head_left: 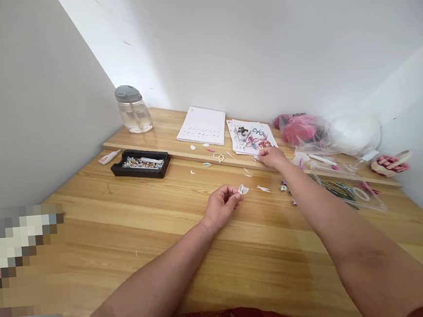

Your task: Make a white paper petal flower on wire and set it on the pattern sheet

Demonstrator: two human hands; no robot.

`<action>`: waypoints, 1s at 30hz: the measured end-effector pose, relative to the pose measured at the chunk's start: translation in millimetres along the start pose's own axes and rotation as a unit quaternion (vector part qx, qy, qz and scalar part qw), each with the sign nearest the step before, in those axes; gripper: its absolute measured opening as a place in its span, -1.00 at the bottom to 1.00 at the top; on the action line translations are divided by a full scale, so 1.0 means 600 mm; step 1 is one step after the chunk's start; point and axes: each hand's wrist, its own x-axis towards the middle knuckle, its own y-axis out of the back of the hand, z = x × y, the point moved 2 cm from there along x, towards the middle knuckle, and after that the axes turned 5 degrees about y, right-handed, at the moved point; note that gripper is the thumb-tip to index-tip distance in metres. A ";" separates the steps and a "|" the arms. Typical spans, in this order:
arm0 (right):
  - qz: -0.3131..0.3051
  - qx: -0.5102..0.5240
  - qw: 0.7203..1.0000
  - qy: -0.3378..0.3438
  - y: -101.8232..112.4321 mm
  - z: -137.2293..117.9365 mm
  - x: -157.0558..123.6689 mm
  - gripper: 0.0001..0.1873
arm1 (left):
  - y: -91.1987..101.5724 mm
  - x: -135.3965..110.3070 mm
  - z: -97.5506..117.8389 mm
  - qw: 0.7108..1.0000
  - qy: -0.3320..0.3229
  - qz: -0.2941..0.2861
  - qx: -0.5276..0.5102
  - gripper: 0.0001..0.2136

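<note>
My left hand (222,205) rests on the worktop (129,233) with the fingers curled in. Thumb and forefinger are closed narrowly on a white paper piece (243,189). The piece projects from the fingertips toward my right hand (273,157) and sits just clear of the wood. It is too small for me to tell its long axis. My right hand is extended farther forward, palm down, with the fingertips at the near corner of the printed sheets (251,135). The fingers are bent low to the surface; I cannot tell whether they pinch anything or only touch the paper edge. The white paper piece therefore lies between the two hands, held by the left, behind and to the left of the right hand. The left hand is the nearer one, being in contact with it. A loose white scrap (263,189) lies just to the right of the held piece, below my right wrist. Further small scraps lie beyond the left hand. A white pad (202,125) lies to the left of the printed sheets. Well to the left of both hands stands a black tray (140,164) of beads, with a glue tube (109,157) beside it and a water bottle (133,109) behind it. To the right of my right arm lie a pink-filled bag (300,128) and a clear sleeve of strips (346,189).
</note>
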 end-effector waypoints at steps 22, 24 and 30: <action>-0.028 0.003 0.897 0.441 0.097 -0.137 -0.287 -0.82 | -0.016 -0.013 0.007 0.995 0.001 -0.079 0.060 -0.79; -0.042 -0.040 0.871 0.489 0.094 -0.135 -0.293 -0.80 | -0.017 -0.013 0.006 0.995 0.002 -0.078 0.066 -0.79; -0.092 -0.088 0.837 0.532 0.085 -0.126 -0.299 -0.80 | -0.017 -0.013 0.003 0.994 0.000 -0.078 0.073 -0.80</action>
